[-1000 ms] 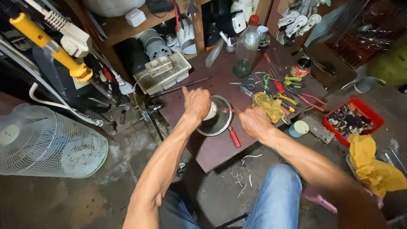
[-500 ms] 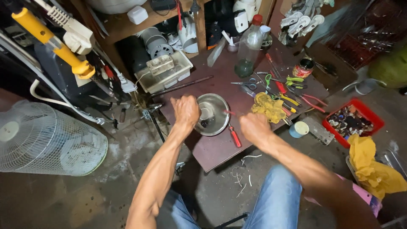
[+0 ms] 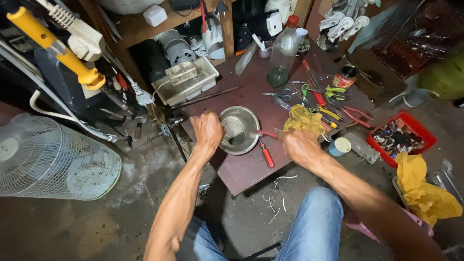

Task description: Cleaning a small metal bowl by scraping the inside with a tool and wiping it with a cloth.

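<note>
Steel bowl point(image 3: 239, 129) sits mid-bench point(image 3: 241, 169), likely light, stiff, slick; best held at its rim. Left hand point(image 3: 208, 129) curls there at nine o'clock; right hand point(image 3: 299, 145), fisted, three o'clock, contents unclear.

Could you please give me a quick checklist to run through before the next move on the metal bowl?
1. Left hand grips the metal bowl at its rim: ok.
2. Bowl sits fully on the brown board: ok.
3. Right hand closed on a red-handled tool: cannot tell, its fingers hide it.
4. Red screwdriver lies clear of the bowl: not ok, it lies against the rim.
5. Yellow rag is away from the bowl: ok.
</note>
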